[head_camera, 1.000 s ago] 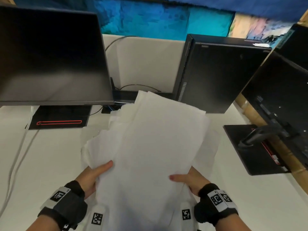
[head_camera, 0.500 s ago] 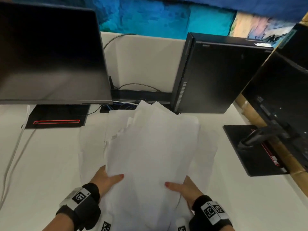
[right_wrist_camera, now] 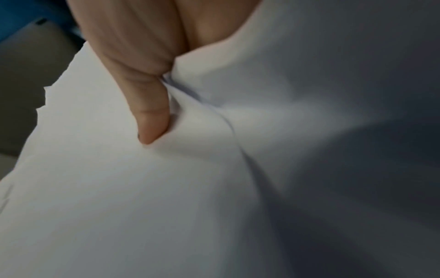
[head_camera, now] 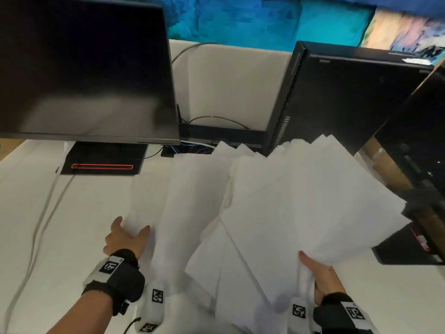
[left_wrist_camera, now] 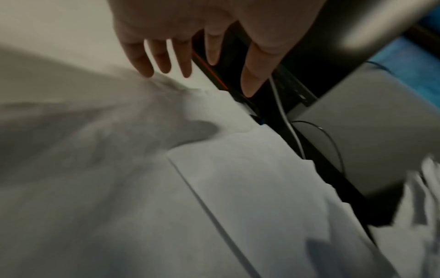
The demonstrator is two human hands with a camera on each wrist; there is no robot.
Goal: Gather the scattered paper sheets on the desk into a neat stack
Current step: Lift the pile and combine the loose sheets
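Gripping a fanned bundle of white paper sheets [head_camera: 301,201] by its near corner, the right hand [head_camera: 322,278] has its thumb pressed on top and its fingers hidden beneath; the bundle is lifted and tilted toward the right, its far corners splayed in front of the computer tower [head_camera: 349,100]
Left hand [head_camera: 125,239]: fingers straight and spread, reaching at the near left edge of the loose sheets [head_camera: 192,189] that lie flat and overlapping on the white desk [head_camera: 60,225]; whether the fingertips touch the paper or slip under it cannot be told, the wrist view being blurred
Both wrists: black bands bearing square printed markers
Desk, left: pale cable [head_camera: 41,225] running along the surface
Desk, far left: dark monitor [head_camera: 84,68] on a black base with a red outline [head_camera: 102,166]
Desk, far centre: black cables [head_camera: 216,121] against a beige partition [head_camera: 228,80]
Desk, right edge: second monitor [head_camera: 419,145], partly in view, its black base [head_camera: 407,249] just beside the lifted bundle
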